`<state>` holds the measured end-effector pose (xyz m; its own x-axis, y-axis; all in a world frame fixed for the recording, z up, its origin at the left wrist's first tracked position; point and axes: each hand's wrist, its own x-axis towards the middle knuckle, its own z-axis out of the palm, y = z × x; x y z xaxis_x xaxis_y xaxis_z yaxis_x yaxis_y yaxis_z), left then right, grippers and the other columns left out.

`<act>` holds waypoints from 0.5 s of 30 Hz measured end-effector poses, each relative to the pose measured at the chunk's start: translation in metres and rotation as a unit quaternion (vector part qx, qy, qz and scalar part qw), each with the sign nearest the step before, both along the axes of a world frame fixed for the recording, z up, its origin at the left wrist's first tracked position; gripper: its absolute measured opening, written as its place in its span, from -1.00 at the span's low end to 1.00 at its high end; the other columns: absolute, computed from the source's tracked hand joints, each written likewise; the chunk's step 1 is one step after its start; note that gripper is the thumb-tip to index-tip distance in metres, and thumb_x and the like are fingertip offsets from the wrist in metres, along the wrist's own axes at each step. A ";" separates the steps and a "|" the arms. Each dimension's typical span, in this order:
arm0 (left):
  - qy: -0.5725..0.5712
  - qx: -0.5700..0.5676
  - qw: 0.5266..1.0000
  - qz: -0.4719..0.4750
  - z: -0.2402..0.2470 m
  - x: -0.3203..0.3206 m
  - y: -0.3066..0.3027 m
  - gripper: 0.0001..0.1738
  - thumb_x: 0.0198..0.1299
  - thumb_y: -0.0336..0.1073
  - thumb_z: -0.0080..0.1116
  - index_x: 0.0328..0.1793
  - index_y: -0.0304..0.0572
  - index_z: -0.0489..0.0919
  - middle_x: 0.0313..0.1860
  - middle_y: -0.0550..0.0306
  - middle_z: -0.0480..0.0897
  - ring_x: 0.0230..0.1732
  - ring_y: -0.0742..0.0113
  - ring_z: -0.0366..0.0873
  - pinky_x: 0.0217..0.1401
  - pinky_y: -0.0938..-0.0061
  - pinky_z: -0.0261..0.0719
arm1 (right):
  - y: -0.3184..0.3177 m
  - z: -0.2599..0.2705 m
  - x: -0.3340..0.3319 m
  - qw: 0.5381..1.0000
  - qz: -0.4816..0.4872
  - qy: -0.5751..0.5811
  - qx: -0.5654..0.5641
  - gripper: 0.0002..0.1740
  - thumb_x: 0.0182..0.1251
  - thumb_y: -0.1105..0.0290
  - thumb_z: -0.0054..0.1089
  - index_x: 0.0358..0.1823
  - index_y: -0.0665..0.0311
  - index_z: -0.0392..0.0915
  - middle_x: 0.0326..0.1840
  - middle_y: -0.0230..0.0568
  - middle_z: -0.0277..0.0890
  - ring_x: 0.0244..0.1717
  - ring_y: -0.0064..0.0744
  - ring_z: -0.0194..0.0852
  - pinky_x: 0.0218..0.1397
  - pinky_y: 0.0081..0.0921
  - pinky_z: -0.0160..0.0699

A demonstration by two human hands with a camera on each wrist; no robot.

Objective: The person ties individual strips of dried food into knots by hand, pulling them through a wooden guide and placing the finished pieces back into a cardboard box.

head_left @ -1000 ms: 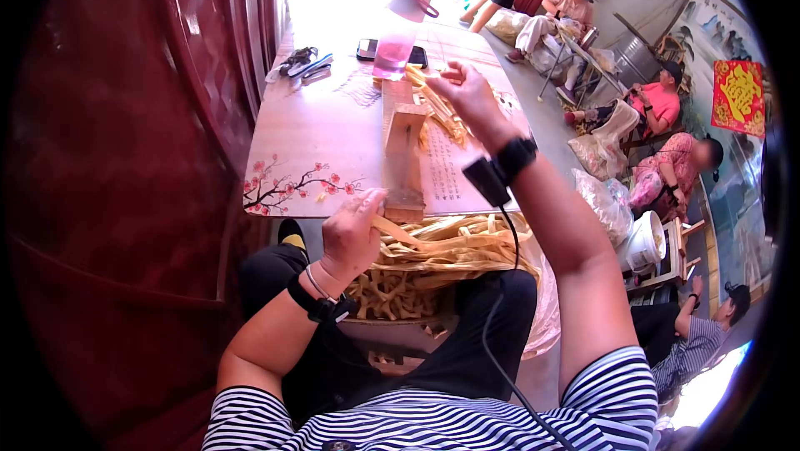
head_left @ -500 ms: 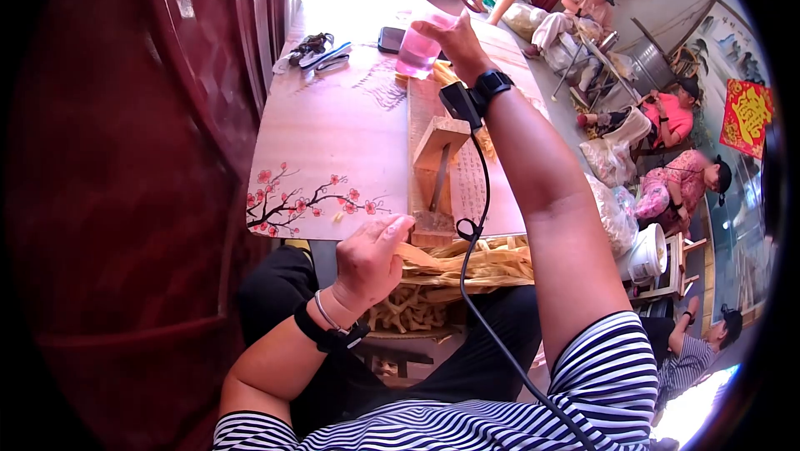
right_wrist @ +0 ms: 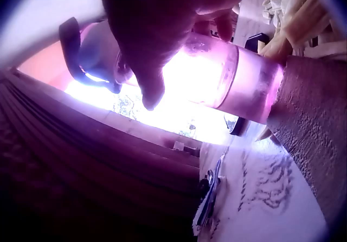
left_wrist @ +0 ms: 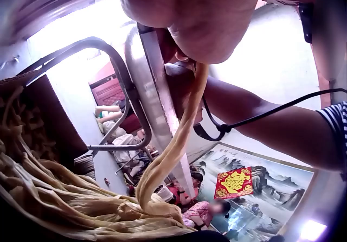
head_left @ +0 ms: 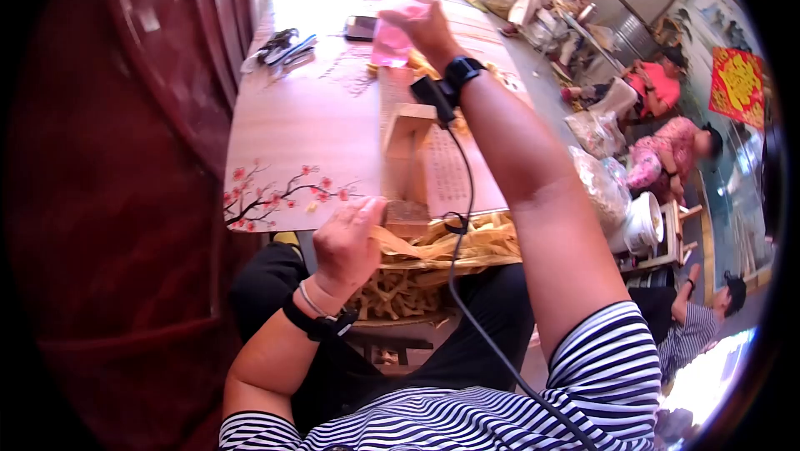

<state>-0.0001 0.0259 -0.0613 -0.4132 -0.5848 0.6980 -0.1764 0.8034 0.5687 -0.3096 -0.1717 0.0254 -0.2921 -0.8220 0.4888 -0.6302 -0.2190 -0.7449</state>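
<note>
My right hand (head_left: 429, 34) reaches across the table and grips a pink translucent water bottle (head_left: 390, 44). In the right wrist view, the thumb and fingers lie on either side of the bottle (right_wrist: 252, 84). My left hand (head_left: 346, 243), near the table's front edge, pinches the end of a long pale-yellow strip (left_wrist: 173, 144). That strip runs down to a pile of similar soft strips (head_left: 467, 243) above my lap. Between the hands, a wooden board with an upright block (head_left: 408, 130) lies along the table.
A dark phone (head_left: 360, 28) lies left of the bottle, and a bundle of cords (head_left: 283, 49) sits at the table's left side. A black cable (head_left: 471, 184) hangs from my right wrist. Several people sit at the right beside plastic bags (head_left: 596, 184) and a white bucket (head_left: 646, 226).
My right hand has moved from above the yellow strips on the table to the bottle and taken hold of it. My left hand keeps its strip near the table edge.
</note>
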 end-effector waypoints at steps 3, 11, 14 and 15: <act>-0.003 -0.049 0.999 -0.003 -0.006 0.002 -0.005 -0.57 -0.14 -0.65 0.04 -0.05 -0.28 0.61 -0.19 -0.08 0.67 -0.20 -0.02 0.66 -0.11 0.25 0.62 | 0.017 -0.006 0.000 1.000 -0.021 -0.016 0.017 -0.12 0.05 0.07 0.47 0.16 0.62 0.23 0.02 0.16 0.51 0.00 -0.23 0.55 0.07 -0.37 0.56; 0.125 0.060 0.987 -0.082 -0.008 0.015 -0.001 -0.77 0.13 -0.67 0.04 -0.10 -0.36 0.59 -0.29 -0.05 0.65 -0.34 0.22 0.63 -0.23 0.44 0.61 | 0.194 0.020 0.069 0.982 -0.119 -0.011 -0.148 -0.57 0.35 0.35 0.19 0.16 0.36 0.35 -0.21 -0.17 0.55 -0.19 -0.46 0.51 -0.20 -0.55 0.50; 0.099 0.046 0.991 -0.078 -0.004 0.039 0.007 -0.80 0.14 -0.61 0.10 -0.09 -0.35 0.58 -0.39 -0.03 0.59 -0.43 0.24 0.57 -0.35 0.44 0.55 | 0.287 0.012 0.132 0.984 0.112 -0.013 -0.135 -0.78 0.37 0.43 0.15 -0.01 0.30 0.44 -0.29 -0.27 0.51 -0.24 -0.49 0.49 -0.18 -0.55 0.49; 0.086 0.027 0.991 -0.096 0.002 0.040 0.012 -0.79 0.13 -0.59 0.12 -0.08 -0.35 0.57 -0.42 -0.02 0.57 -0.46 0.23 0.56 -0.38 0.44 0.53 | 0.312 0.003 0.156 0.984 0.155 -0.073 -0.049 -0.75 0.36 0.45 0.15 0.02 0.31 0.42 -0.20 -0.21 0.50 -0.15 -0.38 0.52 -0.07 -0.49 0.50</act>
